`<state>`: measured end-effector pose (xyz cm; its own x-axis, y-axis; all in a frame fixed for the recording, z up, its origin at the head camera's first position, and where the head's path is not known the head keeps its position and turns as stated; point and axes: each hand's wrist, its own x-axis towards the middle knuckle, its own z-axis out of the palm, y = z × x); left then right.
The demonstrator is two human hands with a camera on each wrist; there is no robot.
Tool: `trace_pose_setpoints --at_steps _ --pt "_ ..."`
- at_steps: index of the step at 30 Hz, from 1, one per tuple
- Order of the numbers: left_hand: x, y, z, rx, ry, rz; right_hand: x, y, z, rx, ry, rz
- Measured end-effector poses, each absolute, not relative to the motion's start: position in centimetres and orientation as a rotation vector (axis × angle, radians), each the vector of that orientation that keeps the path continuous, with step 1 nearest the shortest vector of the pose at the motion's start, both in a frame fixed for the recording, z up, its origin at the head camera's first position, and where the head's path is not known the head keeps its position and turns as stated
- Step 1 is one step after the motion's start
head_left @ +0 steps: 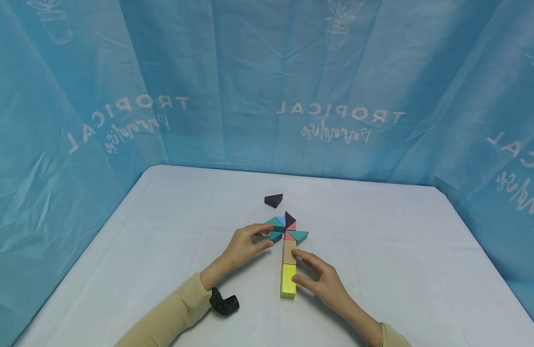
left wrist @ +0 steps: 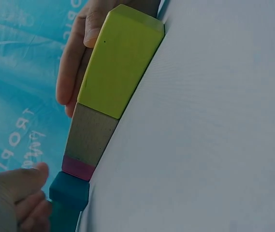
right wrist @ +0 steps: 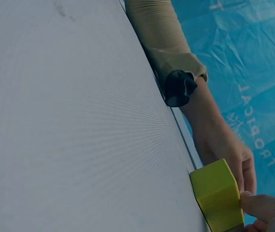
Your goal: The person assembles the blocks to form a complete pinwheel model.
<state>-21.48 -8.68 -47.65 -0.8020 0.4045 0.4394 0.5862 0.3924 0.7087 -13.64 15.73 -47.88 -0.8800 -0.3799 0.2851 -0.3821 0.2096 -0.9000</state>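
Small coloured blocks form a pinwheel shape on the white table. Its stem is a yellow block point(head_left: 288, 280) and a tan block point(head_left: 289, 252) end to end. Above them a pink triangle point(head_left: 289, 235), green triangle point(head_left: 299, 235), black triangle point(head_left: 289, 220), light blue piece point(head_left: 281, 220) and teal pieces point(head_left: 276, 236) fan out. My left hand point(head_left: 245, 244) is at the fan's left side, index fingertip over a teal-green block point(head_left: 277, 228), thumb just below. My right hand point(head_left: 325, 282) lies along the stem's right side, thumb at the yellow block point(right wrist: 218, 193), fingertips at the tan one.
A separate black block point(head_left: 273, 200) lies farther back, beyond the fan. A black wrist-worn device point(head_left: 224, 303) sits at my left cuff. Blue printed curtains point(head_left: 267, 86) enclose the back and sides of the white table point(head_left: 379, 226).
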Motion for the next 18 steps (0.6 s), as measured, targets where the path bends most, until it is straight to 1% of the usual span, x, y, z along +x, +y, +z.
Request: trace_pose_setpoints --at_steps 5,11,18 --pt "-21.48 -8.67 -47.47 -0.906 -2.376 -1.374 -13.79 15.77 -48.22 0.785 -2.435 1.796" --pt "-21.76 -8.48 -47.64 -0.898 -2.405 -1.338 -13.76 15.78 -48.19 0.756 -2.452 1.812" --pt "-22.13 -8.10 -47.66 -0.887 -2.411 -1.305 -13.80 15.68 -48.27 0.784 -2.439 1.800"
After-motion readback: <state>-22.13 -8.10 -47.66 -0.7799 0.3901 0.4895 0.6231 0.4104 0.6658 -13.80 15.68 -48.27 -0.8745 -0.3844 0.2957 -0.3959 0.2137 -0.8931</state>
